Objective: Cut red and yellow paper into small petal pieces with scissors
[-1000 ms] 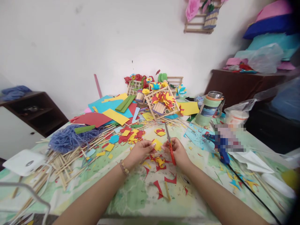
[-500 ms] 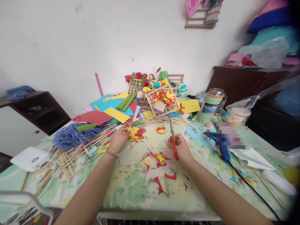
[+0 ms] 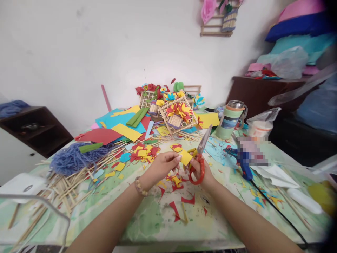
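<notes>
Between the fingertips of my left hand [image 3: 164,166] is a small square of yellow paper [image 3: 185,157]. My right hand [image 3: 206,173] holds a pair of scissors [image 3: 201,154] with red and yellow handles, its blades pointing up and away from me. The fingers of my right hand also reach the square's right edge. Red and yellow cut pieces [image 3: 143,152] lie in a pile beyond my left hand. A few petal-shaped pieces [image 3: 176,147] rest just past the square. Red and yellow offcuts [image 3: 176,181] are scattered on the table below my hands.
At the back stand small stick frames with paper flowers [image 3: 179,114]. Coloured sheets [image 3: 126,132], purple yarn [image 3: 79,158] and thin sticks [image 3: 68,189] cover the left side. To the right are a green bottle [image 3: 229,121], a blue glue gun [image 3: 245,168] with its black cord, and white paper [image 3: 276,176].
My left hand has come from the pile toward the middle with a yellow square. My right hand has turned the scissors, and both hands now meet at the square.
</notes>
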A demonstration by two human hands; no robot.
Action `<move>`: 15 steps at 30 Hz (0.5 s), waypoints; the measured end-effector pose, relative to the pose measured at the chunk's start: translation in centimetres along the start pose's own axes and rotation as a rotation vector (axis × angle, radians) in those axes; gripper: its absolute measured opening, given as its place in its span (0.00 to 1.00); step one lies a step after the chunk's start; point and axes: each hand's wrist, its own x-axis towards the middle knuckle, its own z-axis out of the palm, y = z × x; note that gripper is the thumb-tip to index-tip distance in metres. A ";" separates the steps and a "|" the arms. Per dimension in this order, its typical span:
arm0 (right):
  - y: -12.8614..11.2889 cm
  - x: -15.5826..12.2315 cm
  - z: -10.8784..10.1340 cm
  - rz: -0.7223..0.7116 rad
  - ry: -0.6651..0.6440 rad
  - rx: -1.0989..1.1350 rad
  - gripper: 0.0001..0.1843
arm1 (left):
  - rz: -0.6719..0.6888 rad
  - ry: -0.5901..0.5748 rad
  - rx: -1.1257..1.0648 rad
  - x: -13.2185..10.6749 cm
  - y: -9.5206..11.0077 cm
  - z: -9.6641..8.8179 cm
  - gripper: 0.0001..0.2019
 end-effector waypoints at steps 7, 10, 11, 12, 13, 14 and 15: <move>-0.6 0.1 0.9 0.065 -0.107 0.058 0.32 | 0.011 0.206 -0.085 0.7 -1.8 -0.7 0.26; 0.1 -0.7 1.9 0.140 -0.269 0.107 0.34 | 0.139 0.323 -0.105 1.3 -0.1 -0.9 0.26; 0.4 -1.0 2.2 0.139 -0.267 0.119 0.34 | 0.184 0.353 -0.109 1.5 0.7 -0.9 0.25; 0.6 -1.2 2.4 0.147 -0.290 0.125 0.34 | 0.228 0.381 -0.113 1.6 1.5 -0.7 0.25; 0.8 -1.5 2.6 0.138 -0.297 0.132 0.34 | 0.271 0.410 -0.117 1.6 2.2 -0.5 0.25; 0.9 -1.7 2.8 0.127 -0.301 0.136 0.33 | 0.310 0.440 -0.121 1.5 2.8 -0.1 0.24; 0.9 -1.9 2.9 0.114 -0.310 0.139 0.32 | 0.343 0.469 -0.123 1.4 3.1 0.2 0.24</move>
